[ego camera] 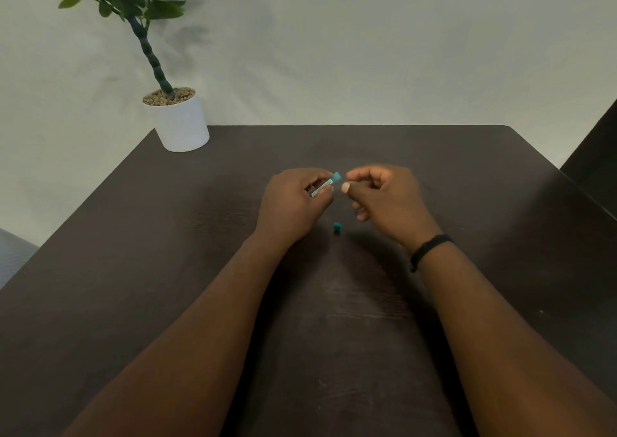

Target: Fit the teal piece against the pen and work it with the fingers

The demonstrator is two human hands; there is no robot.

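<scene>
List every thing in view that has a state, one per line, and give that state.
Left hand: grips a small labelled tube.
Tube: tilted, blue tip up toward the right hand, off the table.
Right hand: fingers curled beside the blue tip; contact unclear.
Teal cap: loose on the table.
Potted plant: upright at the far left corner.

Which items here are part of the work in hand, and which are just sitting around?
In use:
- small tube with teal tip, gripped by left hand
- right hand, fingers curled beside that tip
- teal cap on the table below the hands

Idle:
- potted plant at the far left corner
- black wristband
</scene>
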